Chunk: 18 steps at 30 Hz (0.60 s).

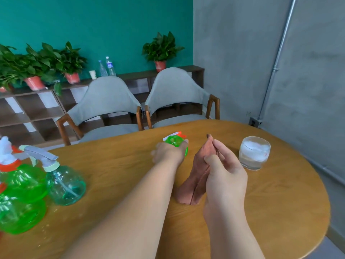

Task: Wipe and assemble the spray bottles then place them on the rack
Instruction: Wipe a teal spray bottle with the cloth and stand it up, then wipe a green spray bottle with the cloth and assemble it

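Note:
My left hand [168, 154] reaches out over the middle of the wooden table [115, 165] and grips a bright green spray bottle [175, 142]; the hand covers most of it, and only its top and the white and orange sprayer show. Just to the right, my right hand [222, 171] pinches a brown cloth [196, 176] that hangs down with its lower end on the table. At the left edge stand a pale teal spray bottle [65, 184] with a grey and cream sprayer and two green spray bottles [26, 182] with orange collars, one in front of the other.
A glass [254, 152] with cloudy liquid stands right of the cloth. Two grey chairs [106, 103] are pushed in at the table's far side. Behind them a low wooden shelf unit [35, 113] carries potted plants, two water bottles and a cup. A grey wall is at right.

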Available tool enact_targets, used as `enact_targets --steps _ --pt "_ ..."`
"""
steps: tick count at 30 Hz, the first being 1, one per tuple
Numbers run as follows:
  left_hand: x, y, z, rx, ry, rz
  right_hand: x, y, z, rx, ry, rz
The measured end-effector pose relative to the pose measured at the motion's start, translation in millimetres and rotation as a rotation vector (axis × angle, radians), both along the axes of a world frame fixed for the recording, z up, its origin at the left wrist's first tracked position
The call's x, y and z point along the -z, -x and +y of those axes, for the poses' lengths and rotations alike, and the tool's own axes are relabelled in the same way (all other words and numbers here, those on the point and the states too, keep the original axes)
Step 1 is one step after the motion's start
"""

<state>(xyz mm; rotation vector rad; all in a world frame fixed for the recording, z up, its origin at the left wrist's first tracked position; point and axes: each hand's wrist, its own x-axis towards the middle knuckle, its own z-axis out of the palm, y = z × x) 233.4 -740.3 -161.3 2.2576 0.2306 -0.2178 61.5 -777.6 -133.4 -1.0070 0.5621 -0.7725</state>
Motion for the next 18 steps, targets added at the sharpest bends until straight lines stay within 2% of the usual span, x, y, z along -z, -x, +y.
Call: enact_targets --steps 7,15,18 --pt "10.3 -19.3 -8.3 -0.040 0.085 0.031 1.7 -6.8 -4.3 -0.010 0.014 0.038" --pt "3.4 -1.2 8.5 -0.061 0.329 0.014 4.2 -14.8 -2.5 0.014 0.038 0.040" --pt "5.0 13.4 28.0 -0.079 0.487 -0.075 4.7 -15.6 1.3 0.019 0.061 0.025"
